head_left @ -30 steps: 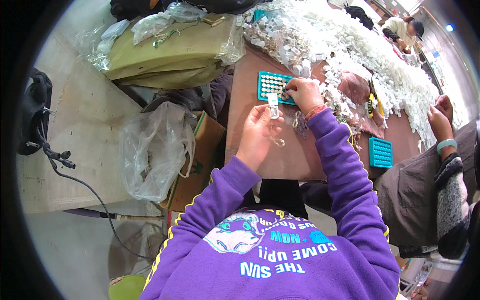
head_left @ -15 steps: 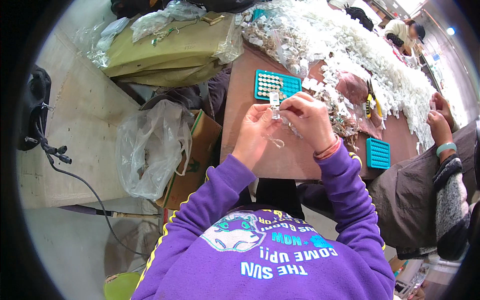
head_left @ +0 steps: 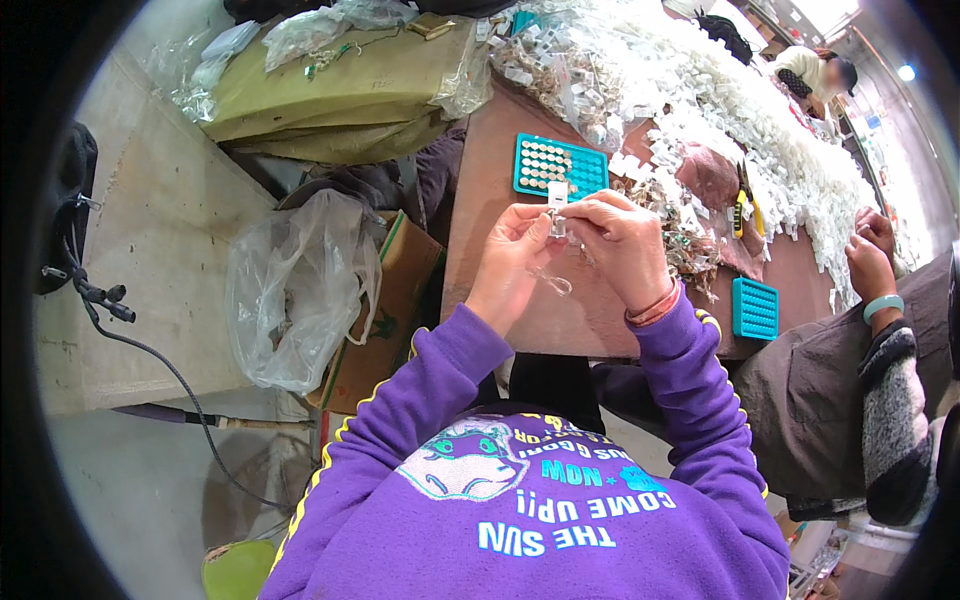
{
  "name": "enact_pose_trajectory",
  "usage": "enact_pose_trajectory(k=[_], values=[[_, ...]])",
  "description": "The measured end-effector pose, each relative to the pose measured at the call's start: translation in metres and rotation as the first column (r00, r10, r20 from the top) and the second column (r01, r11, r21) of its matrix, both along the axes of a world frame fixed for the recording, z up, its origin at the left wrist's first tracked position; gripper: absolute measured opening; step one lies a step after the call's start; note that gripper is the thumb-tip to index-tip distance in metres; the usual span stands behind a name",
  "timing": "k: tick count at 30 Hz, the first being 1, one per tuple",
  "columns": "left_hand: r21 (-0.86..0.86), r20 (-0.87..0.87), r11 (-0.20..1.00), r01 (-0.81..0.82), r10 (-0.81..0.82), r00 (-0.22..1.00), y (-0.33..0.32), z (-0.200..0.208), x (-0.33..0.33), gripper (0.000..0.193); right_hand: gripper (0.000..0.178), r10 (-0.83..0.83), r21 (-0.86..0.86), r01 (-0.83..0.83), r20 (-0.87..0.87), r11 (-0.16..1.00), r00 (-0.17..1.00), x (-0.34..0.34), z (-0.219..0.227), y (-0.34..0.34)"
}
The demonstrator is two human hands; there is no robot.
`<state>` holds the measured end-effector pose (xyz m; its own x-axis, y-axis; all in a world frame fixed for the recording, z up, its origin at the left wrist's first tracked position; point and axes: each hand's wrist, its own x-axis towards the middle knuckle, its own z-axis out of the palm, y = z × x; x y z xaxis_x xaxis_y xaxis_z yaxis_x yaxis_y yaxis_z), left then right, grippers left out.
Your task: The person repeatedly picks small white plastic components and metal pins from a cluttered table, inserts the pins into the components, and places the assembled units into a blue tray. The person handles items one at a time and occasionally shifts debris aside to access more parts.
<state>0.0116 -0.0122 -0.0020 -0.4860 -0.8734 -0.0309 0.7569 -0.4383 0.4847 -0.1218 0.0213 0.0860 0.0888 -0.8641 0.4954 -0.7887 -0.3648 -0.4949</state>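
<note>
Between my two hands, above the table's near part, is a small clear plastic case [head_left: 557, 226] with a white flap [head_left: 557, 191] standing up from it. My left hand [head_left: 508, 262] pinches the case from its left side, thumb and forefinger closed on it. The bent fingers of my right hand [head_left: 628, 248] are closed at the right side of the case; their tips partly hide it. A thin looped cord [head_left: 553, 284] hangs below my left fingers. Just beyond the hands lies a teal tray [head_left: 592, 172] with rows of small round metallic pieces on its left part.
A big heap of small white and clear plastic pieces [head_left: 690, 110] covers the far table. Yellow-handled pliers [head_left: 742, 212] lie at its edge. Another teal tray [head_left: 755, 308] sits right, near a co-worker's hands [head_left: 872, 262]. A clear plastic bag [head_left: 300, 290] hangs left beside a cardboard box [head_left: 400, 285].
My right fingertips have shifted slightly at the plastic case, which stays between my hands. The whole view has moved a little.
</note>
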Motion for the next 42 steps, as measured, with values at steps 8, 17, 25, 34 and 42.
enact_pose_trajectory(k=[8,17,25,34,42], values=[[0.003,0.003,1.000,0.018,-0.018,1.000,-0.001,0.000,-0.001,0.010,0.014,0.038,-0.132,-0.036,0.012,0.991,0.999,-0.003,0.000,-0.001],[0.034,0.039,0.999,0.035,-0.036,0.999,0.000,0.002,-0.001,0.010,0.013,0.057,0.119,-0.075,0.152,0.990,0.987,-0.005,0.005,-0.005],[0.022,-0.065,0.997,0.067,-0.066,0.996,-0.001,-0.002,0.001,0.011,0.025,0.024,-0.114,-0.046,-0.187,0.992,0.982,0.009,-0.003,0.007],[0.112,-0.053,0.993,0.041,-0.035,0.998,-0.003,-0.003,0.002,0.016,0.015,-0.167,-0.005,0.174,0.249,0.985,0.954,-0.021,-0.014,-0.025],[0.132,-0.025,0.991,0.036,-0.033,0.999,-0.003,0.002,0.001,0.016,0.009,-0.205,0.069,0.219,-0.172,0.973,0.964,-0.044,-0.054,-0.083]])
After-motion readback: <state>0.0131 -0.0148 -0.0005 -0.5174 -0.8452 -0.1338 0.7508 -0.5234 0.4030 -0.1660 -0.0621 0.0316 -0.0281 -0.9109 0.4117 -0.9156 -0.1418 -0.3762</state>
